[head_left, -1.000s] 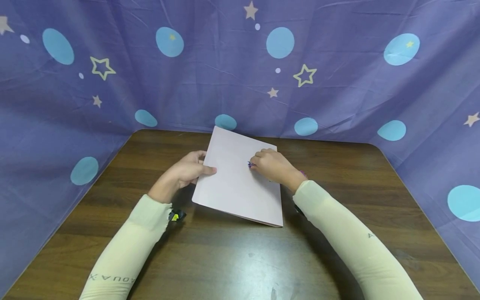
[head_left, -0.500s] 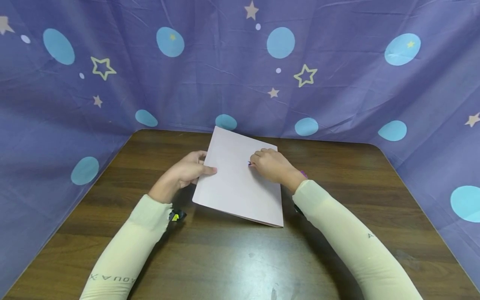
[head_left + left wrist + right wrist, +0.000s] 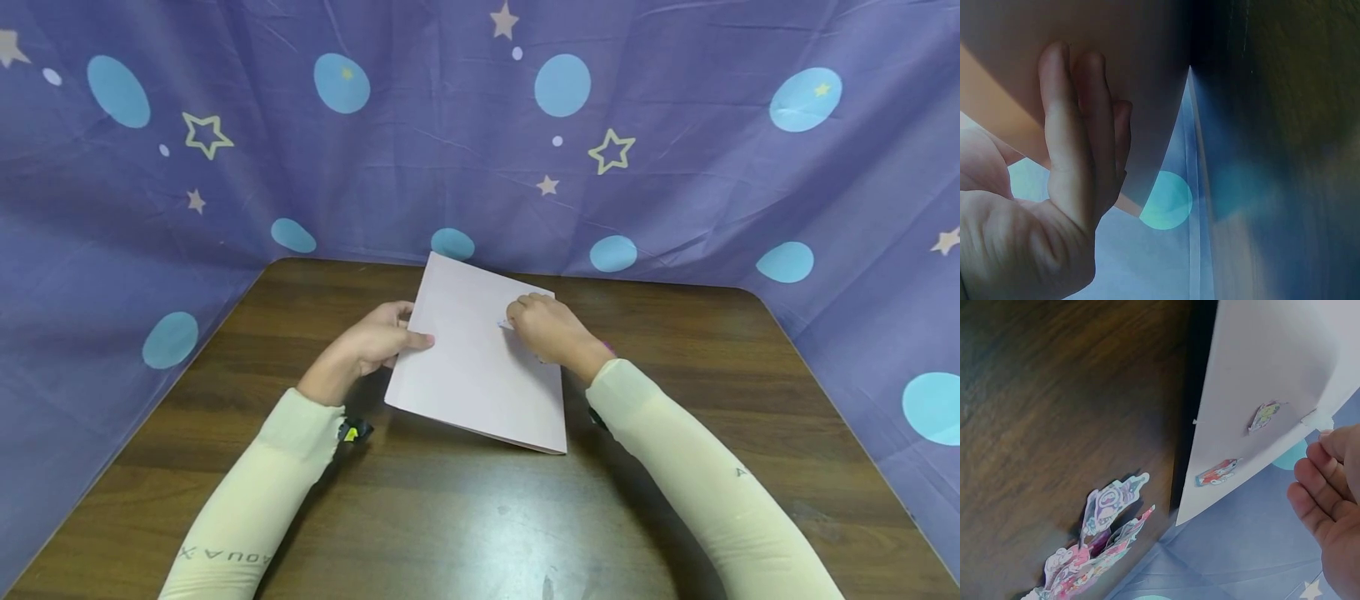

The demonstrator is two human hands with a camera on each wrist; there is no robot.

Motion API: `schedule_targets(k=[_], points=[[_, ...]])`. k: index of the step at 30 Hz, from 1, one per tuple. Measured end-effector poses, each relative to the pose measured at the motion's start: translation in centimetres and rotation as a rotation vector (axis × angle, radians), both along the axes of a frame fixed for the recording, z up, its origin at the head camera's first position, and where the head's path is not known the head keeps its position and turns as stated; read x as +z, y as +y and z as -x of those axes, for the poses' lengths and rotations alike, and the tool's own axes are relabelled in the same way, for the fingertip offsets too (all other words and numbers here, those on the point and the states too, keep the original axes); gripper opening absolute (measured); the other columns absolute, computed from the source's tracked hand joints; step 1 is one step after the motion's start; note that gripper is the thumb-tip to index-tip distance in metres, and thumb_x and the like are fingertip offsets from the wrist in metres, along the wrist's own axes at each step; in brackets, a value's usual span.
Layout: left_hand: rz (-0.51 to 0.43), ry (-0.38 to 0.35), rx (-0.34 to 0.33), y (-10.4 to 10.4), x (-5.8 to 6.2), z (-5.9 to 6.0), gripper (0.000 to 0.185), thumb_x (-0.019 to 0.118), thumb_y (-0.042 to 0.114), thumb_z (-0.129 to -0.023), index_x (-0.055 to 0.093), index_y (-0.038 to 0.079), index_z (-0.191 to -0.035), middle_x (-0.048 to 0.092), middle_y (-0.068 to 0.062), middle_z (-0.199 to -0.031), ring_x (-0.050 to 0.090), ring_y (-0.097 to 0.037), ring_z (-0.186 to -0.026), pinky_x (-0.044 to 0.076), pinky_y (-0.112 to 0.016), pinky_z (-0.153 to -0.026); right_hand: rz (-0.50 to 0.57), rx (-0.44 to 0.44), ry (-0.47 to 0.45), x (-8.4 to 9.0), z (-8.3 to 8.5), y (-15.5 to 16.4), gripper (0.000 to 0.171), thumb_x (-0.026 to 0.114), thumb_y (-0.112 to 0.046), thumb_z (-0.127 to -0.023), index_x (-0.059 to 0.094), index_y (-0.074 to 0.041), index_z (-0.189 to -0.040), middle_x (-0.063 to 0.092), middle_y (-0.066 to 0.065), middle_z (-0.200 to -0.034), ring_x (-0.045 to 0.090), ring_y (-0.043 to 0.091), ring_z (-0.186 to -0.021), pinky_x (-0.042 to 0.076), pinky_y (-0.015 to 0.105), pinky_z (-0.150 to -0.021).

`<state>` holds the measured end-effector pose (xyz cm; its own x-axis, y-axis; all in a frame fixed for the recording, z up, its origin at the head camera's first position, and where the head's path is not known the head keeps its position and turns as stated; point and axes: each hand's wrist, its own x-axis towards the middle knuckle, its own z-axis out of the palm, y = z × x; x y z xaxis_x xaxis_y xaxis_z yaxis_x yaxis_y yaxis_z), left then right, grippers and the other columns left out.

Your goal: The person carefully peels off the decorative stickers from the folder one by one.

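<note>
Two hands on one pink card

Two hands are busy with a pale pink card (image 3: 480, 367) that sits in the middle of the brown table (image 3: 465, 517), tilted so its far end points toward the backdrop.

Left hand (image 3: 371, 342) has the card by its left edge. Thumb lies on top, and the left wrist view shows the fingers (image 3: 1079, 144) flat and straight against the underside, so it's more of a light pinch between thumb and flat fingers than a fist. That edge looks raised a bit off the table.

Right hand (image 3: 547, 329) is curled up on top of the card near the right edge, fingertips pressed down on something tiny and pale, probably a sticker (image 3: 504, 324). It's too small to say what's on it, and I can't tell if the grip there is actually pinching it or just pushing on it.

From the right wrist view you can see two stickers (image 3: 1241, 444) already on the card face, one greenish, one red and blue. A little pile of loose cutouts (image 3: 1094, 550) lies on the table just beside the card's edge, pinks and purples mostly.

Behind everything hangs a purple cloth (image 3: 450, 125) with blue dots and stars, wrapping round three sides of the table. Both arms are in cream sleeves (image 3: 705, 483).
</note>
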<state>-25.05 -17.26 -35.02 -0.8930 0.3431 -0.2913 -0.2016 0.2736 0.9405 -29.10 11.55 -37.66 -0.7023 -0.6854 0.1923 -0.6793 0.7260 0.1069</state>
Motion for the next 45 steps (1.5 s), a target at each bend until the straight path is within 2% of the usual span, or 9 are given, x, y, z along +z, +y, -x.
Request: schedule_targets(k=[3,8,15,19,24,30,35,41,45], points=[[0.001,0.0,0.001,0.0,0.0,-0.1,0.071,0.062,0.0,-0.098,0.019,-0.009,-0.153,0.067,-0.024,-0.11,0.073,-0.024,-0.081,0.064,-0.045,-0.074,0.022,-0.023,-0.012,0.0,0.0,0.1,0.009,0.063,0.001,-0.098,0.066,0.0,-0.107,0.068,0.01,-0.102,0.064,0.025,-0.1,0.055,0.035,-0.092],[-0.004,-0.002,-0.001,-0.1,0.0,-0.1,0.07,0.062,0.0,-0.098,0.02,-0.009,-0.153,0.067,-0.024,-0.111,0.073,-0.024,-0.082,0.063,-0.046,-0.075,0.078,-0.031,0.026,0.0,0.1,0.4,0.011,0.064,0.003,-0.097,0.068,0.002,-0.107,0.07,0.012,-0.102,0.066,0.026,-0.1,0.055,0.035,-0.095],[-0.005,-0.001,-0.006,-0.1,-0.1,0.0,0.069,0.062,0.0,-0.098,0.02,-0.009,-0.153,0.067,-0.024,-0.111,0.073,-0.024,-0.082,0.063,-0.046,-0.075,0.058,-0.08,0.073,0.1,0.2,1.5,0.009,0.062,0.0,-0.099,0.069,0.001,-0.104,0.071,0.012,-0.099,0.065,0.028,-0.094,0.056,0.037,-0.089],[-0.009,-0.005,-0.006,-0.1,0.0,0.0,0.069,0.062,0.0,-0.098,0.02,-0.009,-0.153,0.067,-0.024,-0.112,0.073,-0.024,-0.082,0.063,-0.047,-0.075,0.063,-0.1,0.084,0.3,0.3,2.9,0.006,0.065,-0.002,-0.096,0.068,0.001,-0.1,0.07,0.012,-0.095,0.064,0.029,-0.089,0.056,0.039,-0.084],[-0.016,-0.006,-0.004,-0.1,0.1,-0.1,0.068,0.061,0.0,-0.098,0.021,-0.009,-0.152,0.067,-0.023,-0.111,0.073,-0.024,-0.081,0.063,-0.048,-0.074,0.068,-0.148,0.064,0.5,0.4,4.8,0.005,0.064,-0.001,-0.094,0.067,0.002,-0.095,0.07,0.014,-0.089,0.065,0.031,-0.083,0.057,0.042,-0.078],[-0.024,0.003,-0.008,-0.1,-0.1,0.0,0.068,0.062,-0.001,-0.098,0.022,-0.009,-0.152,0.07,-0.021,-0.106,0.073,-0.023,-0.079,0.064,-0.045,-0.073,0.057,-0.244,-0.029,0.5,0.4,6.6,0.014,0.06,-0.005,-0.1,0.062,0.001,-0.088,0.067,0.015,-0.078,0.068,0.036,-0.079,0.06,0.048,-0.07],[-0.024,0.001,-0.006,-0.1,-0.1,0.0,0.068,0.062,-0.001,-0.098,0.022,-0.009,-0.152,0.069,-0.021,-0.106,0.073,-0.023,-0.08,0.064,-0.046,-0.074,0.049,-0.283,-0.116,0.1,0.4,7.7,0.011,0.06,-0.003,-0.1,0.063,0.002,-0.09,0.067,0.016,-0.08,0.069,0.037,-0.081,0.061,0.049,-0.07],[-0.024,-0.003,-0.007,-0.1,-0.1,0.0,0.066,0.061,-0.001,-0.098,0.023,-0.009,-0.152,0.068,-0.023,-0.11,0.073,-0.024,-0.082,0.063,-0.047,-0.076,0.028,-0.287,-0.212,-0.6,0.4,8.3,0.015,0.058,0.002,-0.097,0.065,-0.004,-0.085,0.065,0.011,-0.078,0.068,0.029,-0.075,0.06,0.046,-0.064],[-0.019,-0.004,-0.005,-0.1,0.0,0.0,0.066,0.061,-0.001,-0.098,0.022,-0.009,-0.152,0.068,-0.024,-0.11,0.073,-0.024,-0.082,0.063,-0.047,-0.076,0.022,-0.296,-0.276,-0.9,0.3,8.4,0.018,0.056,0.005,-0.094,0.068,-0.005,-0.086,0.065,0.008,-0.078,0.062,0.023,-0.068,0.057,0.04,-0.059]])
